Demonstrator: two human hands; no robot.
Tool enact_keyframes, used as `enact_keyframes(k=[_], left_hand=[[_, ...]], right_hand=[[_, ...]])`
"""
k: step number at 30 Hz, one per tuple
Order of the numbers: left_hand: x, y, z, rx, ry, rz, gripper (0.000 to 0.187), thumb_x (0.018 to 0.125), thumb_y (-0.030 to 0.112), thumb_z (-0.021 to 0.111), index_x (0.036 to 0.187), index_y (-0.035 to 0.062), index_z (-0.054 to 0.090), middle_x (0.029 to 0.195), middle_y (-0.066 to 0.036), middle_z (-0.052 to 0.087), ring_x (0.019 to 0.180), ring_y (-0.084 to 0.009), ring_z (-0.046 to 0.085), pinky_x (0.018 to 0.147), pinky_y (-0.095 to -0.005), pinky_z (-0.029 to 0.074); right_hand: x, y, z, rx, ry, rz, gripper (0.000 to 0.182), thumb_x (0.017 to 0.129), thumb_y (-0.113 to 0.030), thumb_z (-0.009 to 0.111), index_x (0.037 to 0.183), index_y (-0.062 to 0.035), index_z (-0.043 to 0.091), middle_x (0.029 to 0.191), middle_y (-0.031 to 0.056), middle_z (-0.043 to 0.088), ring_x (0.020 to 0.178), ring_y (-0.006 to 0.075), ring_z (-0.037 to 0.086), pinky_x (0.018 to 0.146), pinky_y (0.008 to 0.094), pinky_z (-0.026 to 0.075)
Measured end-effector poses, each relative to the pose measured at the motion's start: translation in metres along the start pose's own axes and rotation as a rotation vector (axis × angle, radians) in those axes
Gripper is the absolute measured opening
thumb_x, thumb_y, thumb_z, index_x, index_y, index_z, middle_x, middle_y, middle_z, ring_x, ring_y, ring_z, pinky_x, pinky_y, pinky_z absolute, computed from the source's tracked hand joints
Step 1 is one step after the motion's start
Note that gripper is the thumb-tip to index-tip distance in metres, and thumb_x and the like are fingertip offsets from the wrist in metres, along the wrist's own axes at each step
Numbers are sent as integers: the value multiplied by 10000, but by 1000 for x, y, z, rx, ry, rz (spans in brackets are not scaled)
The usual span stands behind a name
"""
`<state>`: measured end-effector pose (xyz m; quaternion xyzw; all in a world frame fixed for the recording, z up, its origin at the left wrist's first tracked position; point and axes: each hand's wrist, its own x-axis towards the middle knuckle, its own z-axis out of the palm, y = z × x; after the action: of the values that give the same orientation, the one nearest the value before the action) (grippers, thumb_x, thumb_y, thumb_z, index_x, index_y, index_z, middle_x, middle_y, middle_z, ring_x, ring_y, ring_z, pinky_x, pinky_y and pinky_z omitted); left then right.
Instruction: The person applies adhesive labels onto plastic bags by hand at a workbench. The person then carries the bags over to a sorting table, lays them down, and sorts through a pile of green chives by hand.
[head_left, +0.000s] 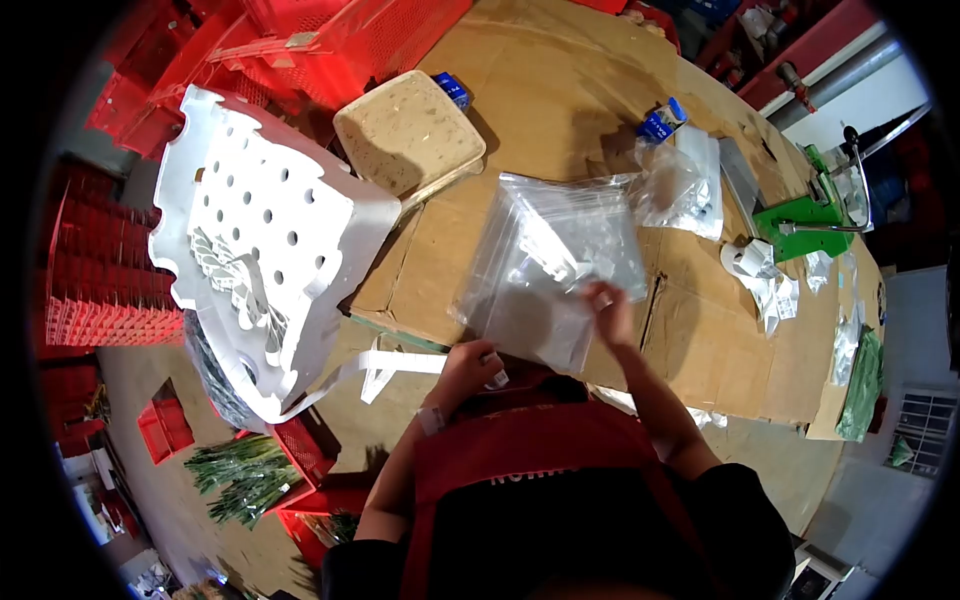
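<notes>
My left hand (468, 374) is closed round a white paper strip (400, 362) at the table's near edge. The strip trails left to a white perforated crate (260, 220), where more of it lies in folds. My right hand (608, 306) is over the right side of a stack of clear plastic bags (560, 260). Its fingers are bent and blurred, and what they hold, if anything, is too small to make out. Small white pieces show on or in the bags beside those fingers.
Cardboard covers the table (540, 60). Behind the bags are a beige tray (410, 130) and a blue box (662, 120). At right lie a plastic packet (690, 185), crumpled white strips (765, 280) and a green tool (805, 225). Red crates (330, 50) stand back left; leafy stems (240, 475) lie below.
</notes>
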<state>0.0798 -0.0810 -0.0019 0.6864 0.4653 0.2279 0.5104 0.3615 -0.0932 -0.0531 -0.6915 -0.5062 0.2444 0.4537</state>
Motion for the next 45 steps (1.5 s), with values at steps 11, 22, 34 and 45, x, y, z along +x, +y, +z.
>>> enact_keyframes(k=[11, 22, 34, 45], left_hand=[[3, 22, 5, -136, -132, 148, 223, 752, 223, 625, 858, 30, 595, 697, -151, 594, 647, -293, 598, 583, -350, 459], [-4, -2, -3, -41, -38, -35, 197, 732, 176, 608, 827, 4, 592, 718, -158, 598, 647, -278, 588, 588, -338, 462], [-2, 4, -1, -41, -25, -39, 164, 742, 146, 588, 735, -15, 555, 645, -162, 564, 569, -261, 557, 528, -338, 440], [1, -5, 0, 10, -40, -4, 204, 764, 193, 595, 756, -7, 553, 626, -170, 545, 559, -284, 545, 532, -361, 426]], right_hand=[[-33, -87, 27, 95, -799, 305, 293, 728, -306, 693, 786, -30, 612, 748, 71, 637, 670, 116, 575, 624, 276, 454], [-21, -37, 14, -511, -282, -103, 472, 651, -421, 679, 1023, -158, 555, 1034, 40, 542, 927, 257, 541, 708, 394, 451], [-2, -3, 0, -413, -344, -32, 188, 674, -261, 677, 746, -111, 589, 906, 45, 553, 896, 230, 518, 757, 388, 368], [-13, -7, -5, 209, -431, 195, 87, 703, -85, 667, 783, -76, 634, 877, 33, 614, 927, 179, 547, 819, 337, 419]])
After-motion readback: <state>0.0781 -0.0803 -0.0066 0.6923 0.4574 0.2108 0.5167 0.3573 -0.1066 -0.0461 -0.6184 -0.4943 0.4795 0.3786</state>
